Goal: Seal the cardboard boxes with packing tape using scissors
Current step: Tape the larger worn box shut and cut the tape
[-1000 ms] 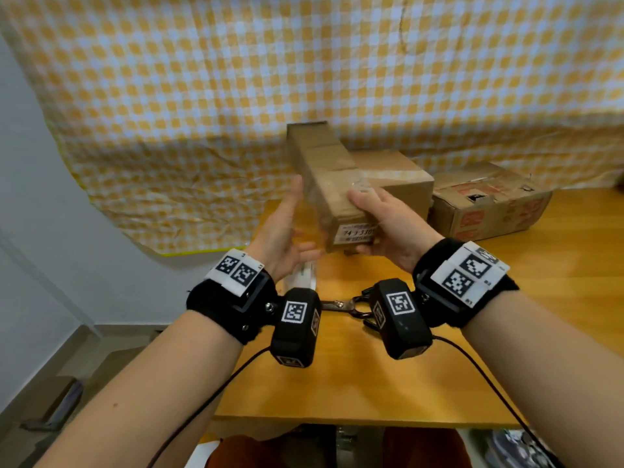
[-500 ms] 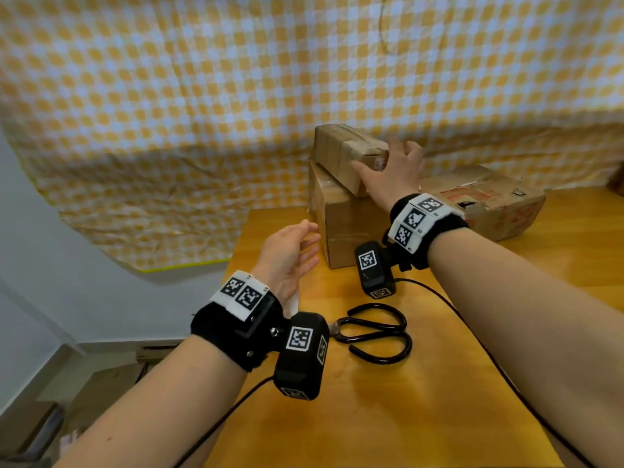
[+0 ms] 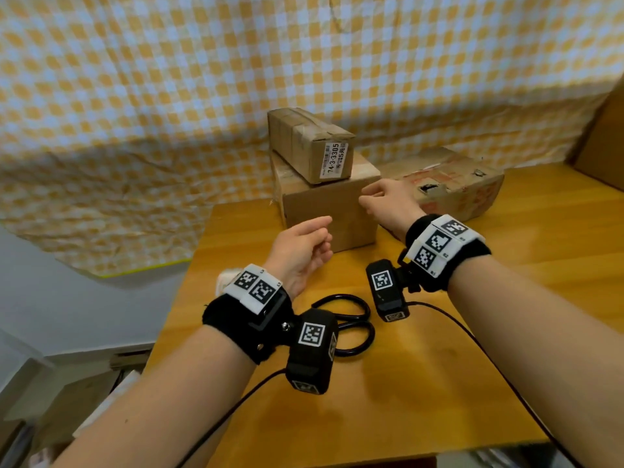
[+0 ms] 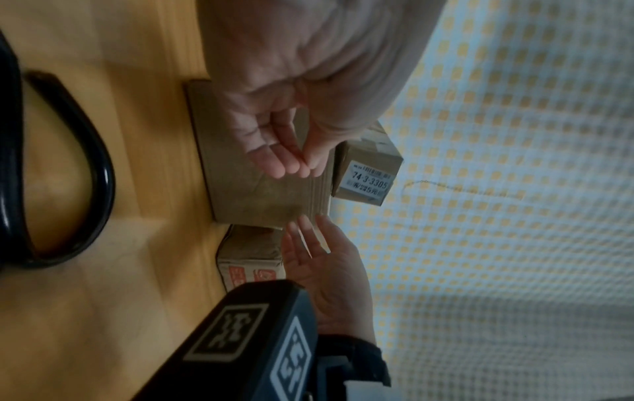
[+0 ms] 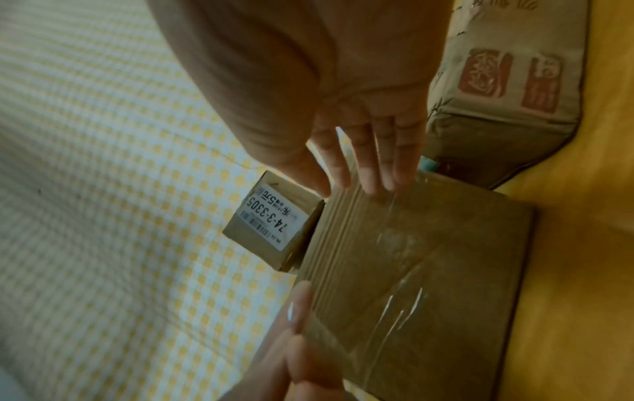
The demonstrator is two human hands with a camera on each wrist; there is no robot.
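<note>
Three cardboard boxes sit at the far end of the wooden table: a small labelled box stacked on a larger plain box, and a worn printed box to the right of the right fingertips. Both hands empty. Right hand hovers at the plain box's near top corner, fingers loosely extended, gripping nothing. Left hand hangs just before that box's front face, fingers relaxed and slightly curled. Black scissors lie on the table behind both hands, near the wrists. Checked cloth hangs beyond the fingertips.
</note>
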